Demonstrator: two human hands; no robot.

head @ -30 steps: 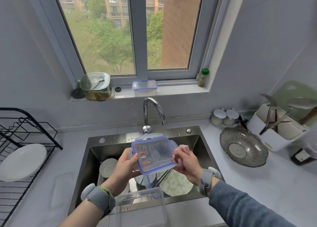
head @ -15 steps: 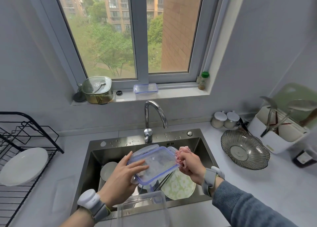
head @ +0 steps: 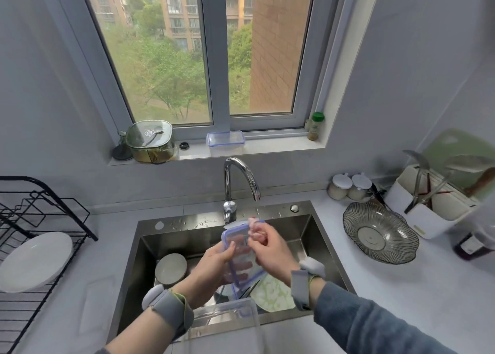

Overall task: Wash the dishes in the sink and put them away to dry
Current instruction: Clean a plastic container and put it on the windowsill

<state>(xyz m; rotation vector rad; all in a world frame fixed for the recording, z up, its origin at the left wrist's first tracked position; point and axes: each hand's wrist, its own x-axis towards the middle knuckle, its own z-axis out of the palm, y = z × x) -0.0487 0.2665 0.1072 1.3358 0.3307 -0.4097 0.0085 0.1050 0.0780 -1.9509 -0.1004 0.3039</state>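
While the faucet point(head: 241, 182) arches over the back rim of the sink point(head: 308, 236), the person holds a clear lid with a blue rim point(head: 242, 257) up on edge above the basin, just in front of the spout. The left hand point(head: 214, 262) grips the lid's left edge, fingers curled behind it and showing through the plastic. The right hand point(head: 270, 249) is closed around a pink cloth point(head: 254, 229) and presses it against the lid's upper right side.

Down in the sink, to the left of the hands, sits a round bowl point(head: 171, 269). A green patterned plate point(head: 273, 292) leans at the sink's front right, under the right wrist. A clear container point(head: 227, 319) stands at the sink's front edge.

Left of the sink, a black dish rack point(head: 40, 219) on the counter point(head: 401, 300) holds a white plate point(head: 34, 261). Right of the sink lies a ribbed glass dish point(head: 380, 236), and beyond it a white utensil holder point(head: 428, 203) with ladles. Behind the sink, on the windowsill point(head: 267, 146), rests another blue-rimmed box point(head: 225, 140).
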